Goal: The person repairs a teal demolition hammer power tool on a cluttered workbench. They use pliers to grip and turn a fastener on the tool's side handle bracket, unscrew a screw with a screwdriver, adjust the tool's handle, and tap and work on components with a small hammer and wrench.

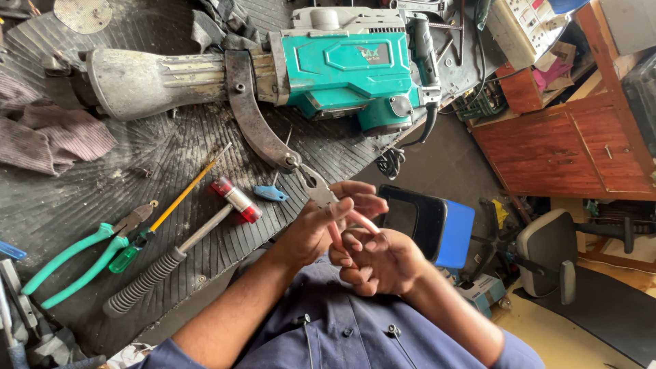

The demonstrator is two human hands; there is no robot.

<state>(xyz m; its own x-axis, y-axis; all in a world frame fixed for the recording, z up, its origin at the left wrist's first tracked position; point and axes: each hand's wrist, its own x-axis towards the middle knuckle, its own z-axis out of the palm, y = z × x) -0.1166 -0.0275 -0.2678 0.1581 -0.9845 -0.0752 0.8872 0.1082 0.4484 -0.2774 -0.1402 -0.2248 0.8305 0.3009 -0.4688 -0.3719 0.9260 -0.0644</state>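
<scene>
Your left hand [316, 229] and right hand [377, 261] meet just below the hammer drill [301, 72], both wrapped round the pliers [326, 205]. Left grip: fingers curled narrow over the top of the handles, close under the metal head. Right grip: closed on the lower ends of the pink handles, fingers folded in tight. The pliers' steel nose points up toward the drill's curved side handle [254, 116], its tip just beside the handle's lower end; whether the nose is touching it, you can't tell from here.

The drill lies on its side along the table [171, 157], teal plastic body, dull grey metal barrel caked with dust. The table wears a ribbed black rubber mat.

Left of your hands, below the drill: a small blue clip [271, 193], a mallet [179, 249] with a red and clear head and a ribbed black handle, a thin screwdriver [164, 219] with a yellow shaft and green handle, and green-handled cutters [85, 256]. A striped rag [48, 130] sits crumpled under the drill's barrel end.
</scene>
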